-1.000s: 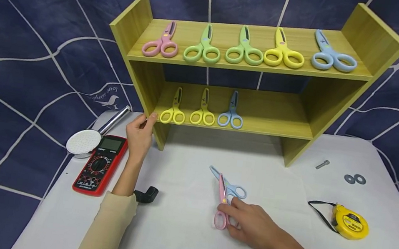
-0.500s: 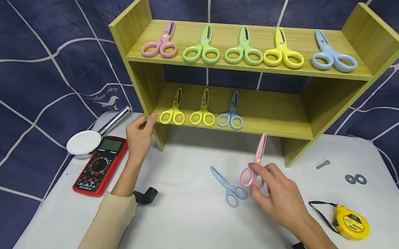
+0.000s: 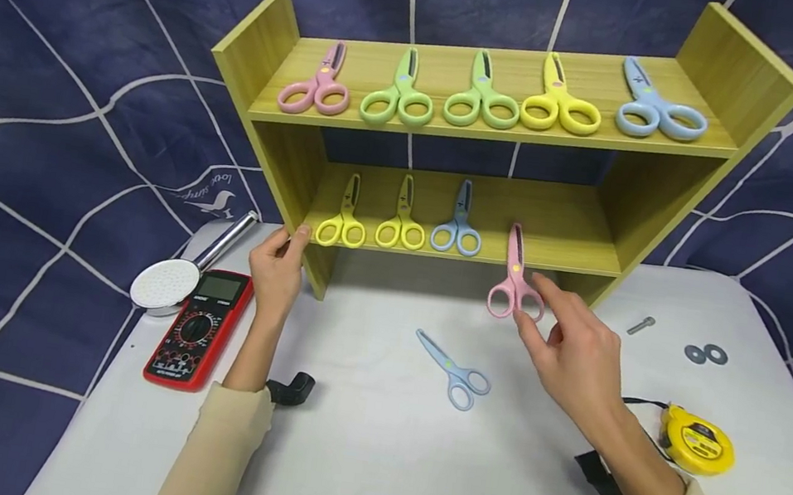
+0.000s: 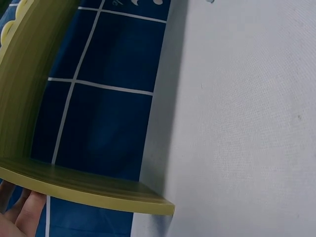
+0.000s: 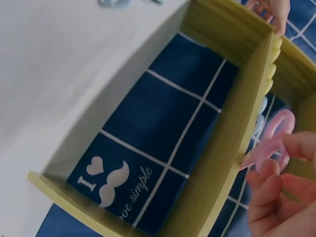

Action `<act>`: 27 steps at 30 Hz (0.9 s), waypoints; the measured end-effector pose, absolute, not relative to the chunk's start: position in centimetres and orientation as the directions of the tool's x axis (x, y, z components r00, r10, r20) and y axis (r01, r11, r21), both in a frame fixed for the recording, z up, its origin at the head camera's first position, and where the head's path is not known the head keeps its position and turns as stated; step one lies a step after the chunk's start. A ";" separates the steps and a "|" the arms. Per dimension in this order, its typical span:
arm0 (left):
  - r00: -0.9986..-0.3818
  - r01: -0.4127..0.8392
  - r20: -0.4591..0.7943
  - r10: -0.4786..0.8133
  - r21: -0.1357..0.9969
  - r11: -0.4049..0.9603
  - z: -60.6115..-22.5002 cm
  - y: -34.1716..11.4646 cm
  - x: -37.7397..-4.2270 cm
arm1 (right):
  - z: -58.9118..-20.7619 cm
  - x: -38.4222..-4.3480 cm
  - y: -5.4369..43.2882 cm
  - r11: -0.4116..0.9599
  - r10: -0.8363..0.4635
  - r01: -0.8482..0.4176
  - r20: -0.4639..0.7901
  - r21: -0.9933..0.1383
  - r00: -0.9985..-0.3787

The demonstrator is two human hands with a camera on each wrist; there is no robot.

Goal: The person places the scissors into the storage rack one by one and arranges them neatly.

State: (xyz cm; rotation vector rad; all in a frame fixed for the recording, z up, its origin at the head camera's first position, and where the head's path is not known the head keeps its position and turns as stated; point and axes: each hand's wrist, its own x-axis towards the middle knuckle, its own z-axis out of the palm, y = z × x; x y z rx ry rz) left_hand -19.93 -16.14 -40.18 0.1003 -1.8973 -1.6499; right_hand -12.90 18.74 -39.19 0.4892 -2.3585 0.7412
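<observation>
Pink scissors (image 3: 515,271) are pinched by one handle ring in my right hand (image 3: 577,359), blades pointing away, overlapping the front edge of the lower shelf in the head view. The right wrist view has the pink scissors (image 5: 270,148) between thumb and fingers, at the shelf board. My left hand (image 3: 276,269) grips the wooden shelf unit (image 3: 564,228) at the left side panel, thumb on the front edge. Yellow scissors (image 3: 347,206), a second yellow pair (image 3: 403,213) and blue scissors (image 3: 460,216) lie on the lower shelf. Another blue pair (image 3: 452,368) lies on the table.
Several scissors, such as a green pair (image 3: 479,91), line the upper shelf. At left lie a shower head (image 3: 166,284) and a red multimeter (image 3: 193,329). To the right are a bolt (image 3: 641,325), washers (image 3: 715,354) and a yellow tape measure (image 3: 700,442).
My right hand has lifted the pink scissors off the blue pair on the table and carried them right and forward to the lower shelf. The left hand has stayed on the side panel.
</observation>
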 end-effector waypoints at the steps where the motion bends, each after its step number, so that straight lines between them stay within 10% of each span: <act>1: -0.806 0.332 0.396 -0.440 0.918 0.218 -40.2 -16.1 -19.9 | -39.1 -13.4 18.7 0.775 -0.148 -0.503 0.663 -0.383 -0.734; 22: -0.799 0.347 0.407 -0.442 0.913 0.212 -40.2 -16.2 -19.9 | -38.3 -19.2 17.4 0.796 -0.045 -0.420 0.650 -0.436 -0.759; 27: -0.791 0.352 0.416 -0.449 0.909 0.221 -40.2 -16.0 -20.0 | -39.6 -17.7 16.9 0.740 -0.070 -0.529 0.735 -0.415 -0.675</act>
